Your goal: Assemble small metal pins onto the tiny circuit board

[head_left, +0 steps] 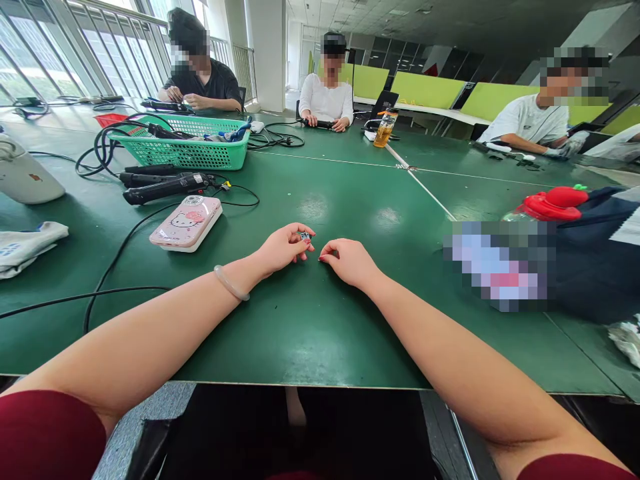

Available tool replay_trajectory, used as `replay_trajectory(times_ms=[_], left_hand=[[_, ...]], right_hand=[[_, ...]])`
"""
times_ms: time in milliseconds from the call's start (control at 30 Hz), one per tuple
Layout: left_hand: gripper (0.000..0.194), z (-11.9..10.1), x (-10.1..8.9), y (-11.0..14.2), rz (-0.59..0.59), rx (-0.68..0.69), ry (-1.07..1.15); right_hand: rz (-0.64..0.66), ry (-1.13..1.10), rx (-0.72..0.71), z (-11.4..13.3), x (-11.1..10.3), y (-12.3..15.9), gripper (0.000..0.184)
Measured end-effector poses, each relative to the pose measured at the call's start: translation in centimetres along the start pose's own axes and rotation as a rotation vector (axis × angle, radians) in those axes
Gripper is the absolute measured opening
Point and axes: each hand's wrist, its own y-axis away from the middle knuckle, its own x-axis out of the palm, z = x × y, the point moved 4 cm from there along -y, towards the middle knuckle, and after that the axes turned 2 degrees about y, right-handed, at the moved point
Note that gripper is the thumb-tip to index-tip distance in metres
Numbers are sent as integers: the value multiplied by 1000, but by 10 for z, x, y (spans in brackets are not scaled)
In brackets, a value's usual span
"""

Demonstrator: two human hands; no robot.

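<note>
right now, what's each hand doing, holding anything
Left hand: pinching a small metallic-looking piece.
Right hand: closed in a pinch; whether it holds anything cannot be told.

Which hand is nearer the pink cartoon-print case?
Left. The left hand, holding a small part, is to the right of the pink case, with bare table between; the right hand is farther right, past the left hand.
</note>
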Motion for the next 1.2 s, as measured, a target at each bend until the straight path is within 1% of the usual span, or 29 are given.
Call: replay_trajectory(times_ms=[133,233,433,667,800,900,967,1067,1200], left_hand=[[20,0,0,-1,-7,-22,32],[19,-2,0,-1,11,-24,41],[24,-4,-2,0,2,-31,2],[27,3,-5,-2,-14,62,-198],[27,7,-5,-3,-22,101,-235],[24,7,-5,-4,-30,130,-230],[23,7,-6,-4,-36,137,-222],[21,5,-5,-4,-38,118,-224],[22,1,-5,-1,-40,106,-305]], right_hand=[[-7,-55,3,-2,-1,-1,12],[-9,-74,-8,-2,-1,-1,14],[-6,-127,-2,-4,-1,-1,16],[-20,-23,31,-11,-5,-2,24],[-19,17,10,-11,-6,-1,11],[1,42,-31,-6,-5,-1,7],[10,61,-53,-2,-4,0,5],[22,87,-72,1,-1,-1,7],[35,125,-101,1,0,-1,10]])
